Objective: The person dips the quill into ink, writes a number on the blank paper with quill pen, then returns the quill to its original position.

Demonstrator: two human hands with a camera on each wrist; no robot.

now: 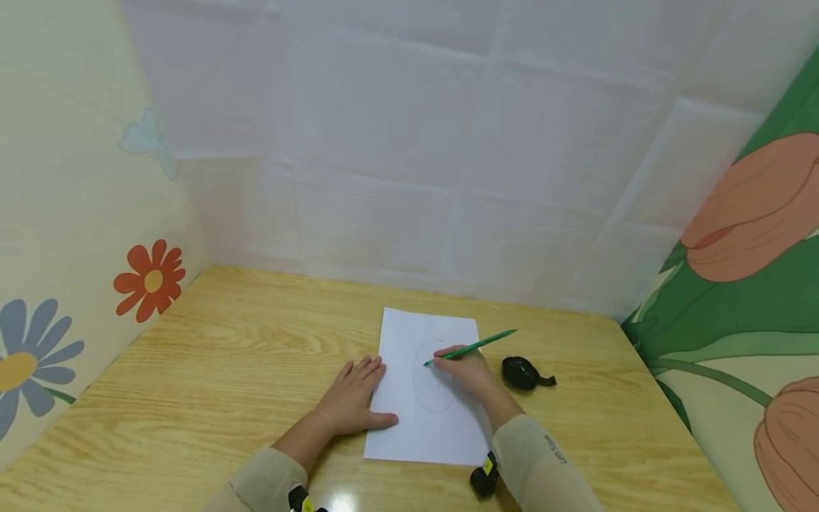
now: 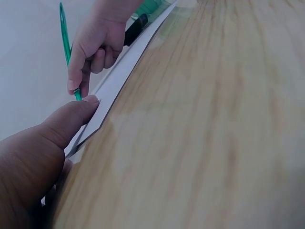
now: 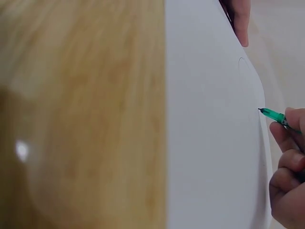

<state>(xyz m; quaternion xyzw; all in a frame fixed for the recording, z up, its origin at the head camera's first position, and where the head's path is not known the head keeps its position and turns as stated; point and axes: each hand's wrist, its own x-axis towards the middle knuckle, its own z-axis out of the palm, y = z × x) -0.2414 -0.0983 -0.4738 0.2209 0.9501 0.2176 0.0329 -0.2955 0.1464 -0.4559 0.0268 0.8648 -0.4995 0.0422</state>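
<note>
A white sheet of paper (image 1: 409,334) lies on the wooden table, bearing a thin oval outline and a short mark near its top. My right hand (image 1: 468,371) pinches a green pen (image 1: 483,342) between thumb and fingers. In the right wrist view the dark tip of the pen (image 3: 272,114) is at the sheet's surface, though contact is hard to tell. My left hand (image 1: 353,397) lies flat with fingers spread at the sheet's left edge, the thumb resting on the paper. From the left wrist, the left thumb (image 2: 71,119) shows near the paper's edge.
A small glossy black rounded object (image 1: 520,373) with a narrow tail sits right of the right hand. White cloth (image 1: 384,142) hangs behind the table (image 1: 256,334). Flower-printed panels stand at the left (image 1: 77,213) and right (image 1: 723,341).
</note>
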